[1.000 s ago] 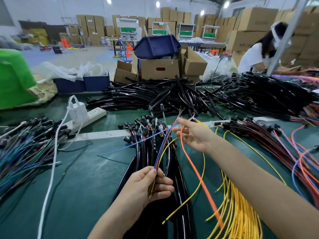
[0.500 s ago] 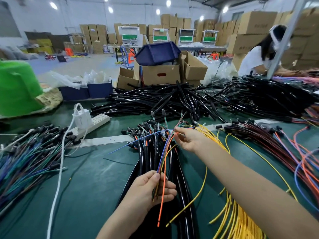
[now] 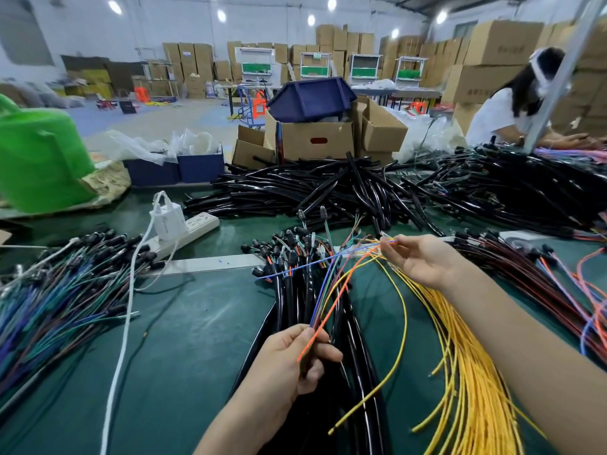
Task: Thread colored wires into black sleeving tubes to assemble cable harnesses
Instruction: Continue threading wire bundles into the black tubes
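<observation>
**Limp wires, gathered at both ends before the sleeve**

At lower centre of the frame the left hand (image 3: 289, 362) is closed around a thin bunch of colored wires (image 3: 331, 290) — blue, green, orange, yellow — its fingers (image 3: 323, 353) pinching them near their lower ends. The bunch rises up and right to the right hand (image 3: 423, 257), at centre right, whose thumb and forefinger nip the far tips together.

These wires look light, thin and floppy: one yellow strand (image 3: 402, 330) sags in a loop between the hands. They will likely buckle if pushed from far back, so the sensible hold is close behind the tips, kept even and bunched. The insulation looks smooth and may slip.

The black sleeving tubes (image 3: 328, 188) are heaped across the bench (image 3: 184, 323) at upper centre; they look glossy and semi-stiff, holding gentle curves. More sleeved lengths lie under the left hand.

No brand or label is legible; marks on the cartons (image 3: 499, 47) at upper right are too blurred to read.
</observation>
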A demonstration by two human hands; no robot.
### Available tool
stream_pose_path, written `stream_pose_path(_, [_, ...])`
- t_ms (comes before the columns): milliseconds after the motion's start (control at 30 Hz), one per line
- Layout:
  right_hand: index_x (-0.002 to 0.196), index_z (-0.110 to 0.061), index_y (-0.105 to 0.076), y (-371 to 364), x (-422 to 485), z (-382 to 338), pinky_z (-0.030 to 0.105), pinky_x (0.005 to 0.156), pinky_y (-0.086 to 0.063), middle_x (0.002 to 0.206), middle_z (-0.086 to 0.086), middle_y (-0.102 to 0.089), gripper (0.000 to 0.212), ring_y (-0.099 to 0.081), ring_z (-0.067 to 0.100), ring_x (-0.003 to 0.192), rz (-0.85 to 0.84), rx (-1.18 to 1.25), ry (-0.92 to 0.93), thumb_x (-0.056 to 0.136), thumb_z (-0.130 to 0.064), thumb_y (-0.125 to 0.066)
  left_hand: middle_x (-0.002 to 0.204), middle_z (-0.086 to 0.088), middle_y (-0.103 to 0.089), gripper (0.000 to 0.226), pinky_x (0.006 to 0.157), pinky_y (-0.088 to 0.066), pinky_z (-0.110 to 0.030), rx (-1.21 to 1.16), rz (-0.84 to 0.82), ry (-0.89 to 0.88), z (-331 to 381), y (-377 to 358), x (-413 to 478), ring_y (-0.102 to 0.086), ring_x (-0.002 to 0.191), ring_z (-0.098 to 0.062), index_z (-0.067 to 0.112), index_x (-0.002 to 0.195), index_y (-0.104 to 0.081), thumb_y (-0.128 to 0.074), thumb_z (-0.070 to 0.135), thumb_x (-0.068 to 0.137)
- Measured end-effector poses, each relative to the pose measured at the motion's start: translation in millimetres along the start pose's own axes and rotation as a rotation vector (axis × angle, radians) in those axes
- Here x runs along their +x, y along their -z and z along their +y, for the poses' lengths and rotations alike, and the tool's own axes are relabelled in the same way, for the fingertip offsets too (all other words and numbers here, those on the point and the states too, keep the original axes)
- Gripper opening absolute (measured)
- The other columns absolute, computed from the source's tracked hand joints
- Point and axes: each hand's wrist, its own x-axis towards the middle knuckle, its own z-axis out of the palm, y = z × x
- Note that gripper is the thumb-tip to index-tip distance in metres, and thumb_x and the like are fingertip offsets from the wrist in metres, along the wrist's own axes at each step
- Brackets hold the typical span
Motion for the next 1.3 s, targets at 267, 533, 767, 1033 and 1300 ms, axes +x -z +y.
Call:
stream_pose_path(267, [0.082,0.007,-0.062,14,-12,1,0.031,0.064,-0.06,0.081,0.017,-0.064,0.017,-0.069,0.035,0.079,-0.422,0.383,-0.148,0.065,0.009,-0.061,0.066,-0.014,-0.067,0.026,0.036,-0.04,-0.017,-0.05,-0.028,0.003,2,0,-1,-0.054,0.041,-0.013,0.003,0.082,-0.054,-0.036,0.011,0.1])
stream_pose_path(533, [0.087,-0.011,-0.053,0,-10,18,0.018,0.041,-0.046,0.052,-0.006,-0.039,0.018,-0.044,0.004,0.043,-0.495,0.286,-0.111,0.09,-0.022,-0.04,0.089,-0.024,-0.071,0.03,0.056,-0.058,-0.029,-0.095,-0.111,0.034,6,0,-6,-0.072,0.074,-0.031,0.006,0.08,-0.051,-0.033,0.016,0.102])
stream_pose_path(767, [0.078,-0.014,-0.049,-19,-8,29,0.021,0.042,-0.024,0.052,-0.006,-0.012,0.052,-0.014,0.009,0.042,-0.577,0.142,-0.063,0.095,-0.059,-0.028,0.097,-0.026,-0.07,0.026,0.063,-0.06,-0.033,-0.08,-0.149,0.04,5,3,-5,-0.071,0.083,-0.037,0.007,0.083,-0.047,-0.032,0.018,0.101])
stream_pose_path(1033, [0.049,-0.013,-0.038,-45,1,39,0.016,0.04,-0.014,0.035,-0.004,-0.014,0.058,-0.011,0.012,0.028,-0.175,0.351,0.115,0.093,-0.051,-0.037,0.104,-0.027,-0.068,0.026,0.075,-0.059,-0.035,-0.065,-0.192,0.076,6,3,-4,-0.068,0.096,-0.038,0.007,0.08,-0.043,-0.03,0.013,0.102])
stream_pose_path(1300, [0.057,-0.009,-0.037,-60,3,32,0.013,0.041,-0.013,0.039,0.001,-0.015,0.051,-0.014,0.013,0.028,-0.234,0.992,-0.051,0.097,-0.039,-0.031,0.102,-0.029,-0.068,0.018,0.076,-0.059,-0.034,-0.168,-0.149,0.084,6,0,-5,-0.068,0.096,-0.035,0.003,0.083,-0.043,-0.037,0.01,0.098])
